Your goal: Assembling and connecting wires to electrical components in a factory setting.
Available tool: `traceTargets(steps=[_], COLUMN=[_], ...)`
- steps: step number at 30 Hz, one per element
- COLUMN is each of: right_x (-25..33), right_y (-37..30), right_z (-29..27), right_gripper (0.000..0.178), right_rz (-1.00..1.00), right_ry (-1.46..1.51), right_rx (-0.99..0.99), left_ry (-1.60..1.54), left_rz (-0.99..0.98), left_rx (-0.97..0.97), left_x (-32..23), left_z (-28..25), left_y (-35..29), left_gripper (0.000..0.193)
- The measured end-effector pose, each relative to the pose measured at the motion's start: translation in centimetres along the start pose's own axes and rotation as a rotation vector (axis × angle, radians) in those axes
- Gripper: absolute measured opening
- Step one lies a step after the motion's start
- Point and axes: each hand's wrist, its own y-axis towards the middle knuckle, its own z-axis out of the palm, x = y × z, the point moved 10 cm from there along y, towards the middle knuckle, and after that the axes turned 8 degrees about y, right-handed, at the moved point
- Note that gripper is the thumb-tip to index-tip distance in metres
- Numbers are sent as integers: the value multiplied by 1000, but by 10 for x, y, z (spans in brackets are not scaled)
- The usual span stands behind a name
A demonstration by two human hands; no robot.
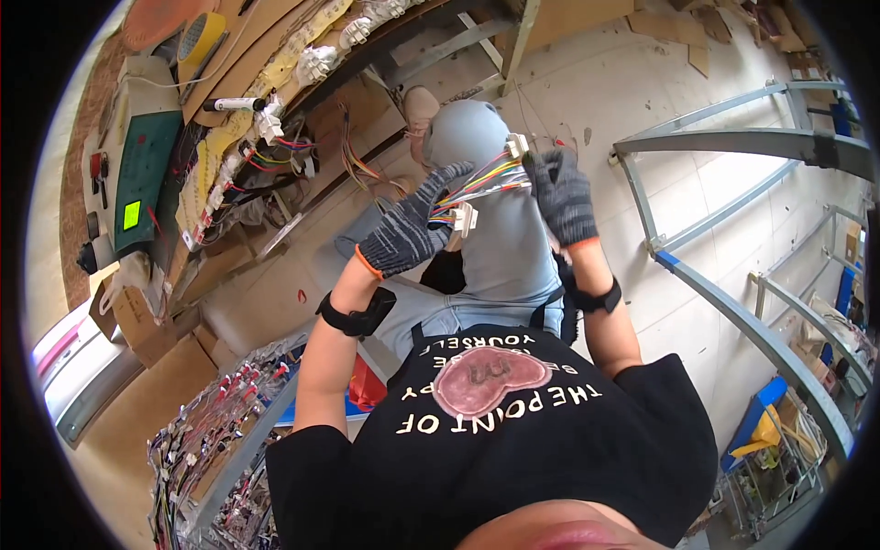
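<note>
A wire harness (489,180) with thin wires in several colours stretches between my hands, above my lap. One white connector (517,146) is at its upper end, and another white connector (466,220) hangs lower, beside my left palm. My left hand (408,227), in a dark grey knit glove with an orange cuff, is closed round the wires near the lower connector. In a matching glove, my right hand (561,197) has curled fingers at the harness's right side, just beside the upper connector. Its fingertips are partly hidden.
On the left, a bench carries a green tester (145,183) with a lit screen, a black-and-white marker (233,104), a yellow tape roll (202,41) and a row of white connectors. Bundled harnesses (215,440) lie lower left. A metal frame (733,312) stands on the right.
</note>
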Motion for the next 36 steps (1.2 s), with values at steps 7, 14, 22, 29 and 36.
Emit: traceTargets(steps=[7,14,22,29,36], right_x=[57,119,174,199,194], right_y=[47,54,64,63,73], right_z=[28,86,98,97,101], right_gripper=[33,32,24,24,20], right_rz=[-311,-181,-503,-584,-465], right_ry=[-39,1054,670,551,613], right_rx=[27,597,401,346,241], left_ry=[-70,914,-308,-916,-145], left_rz=[80,254,-206,-75,-109], left_rx=[-4,-620,-632,-1000,-1230], left_x=[-4,-13,50,24,17], left_z=[-9,-48,-77,-118,-153], left_y=[0,-22,1,-4,-12], left_gripper=[41,54,40,18,24])
